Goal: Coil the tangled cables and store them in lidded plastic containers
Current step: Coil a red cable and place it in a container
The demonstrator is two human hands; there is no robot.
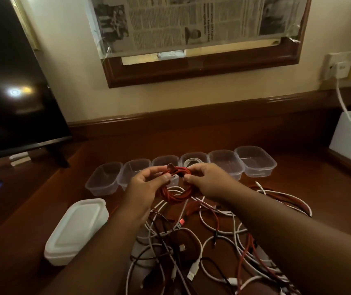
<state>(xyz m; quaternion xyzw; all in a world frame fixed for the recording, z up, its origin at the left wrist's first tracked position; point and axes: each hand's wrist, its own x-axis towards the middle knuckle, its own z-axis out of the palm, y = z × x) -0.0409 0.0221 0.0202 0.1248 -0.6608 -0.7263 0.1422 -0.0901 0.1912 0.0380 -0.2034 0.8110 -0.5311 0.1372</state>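
both hands (147, 184) (204, 177) grip the coiled red cable (176, 193) above the containers (106, 177).

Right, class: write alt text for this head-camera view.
Both hands, left hand and right hand, hold a coiled red cable above tangled cables on a wooden desk. Behind stand six open plastic containers, one holding a white cable; stacked lids sit left.

Light is dim and warm, from overhead I think; a bright glare spot sits on the TV screen (16, 92). My forearms fall in deep shadow. Wide-angle bending curves the desk's (298, 173) back edge. The newspaper (191, 22) print is soft, unreadable.
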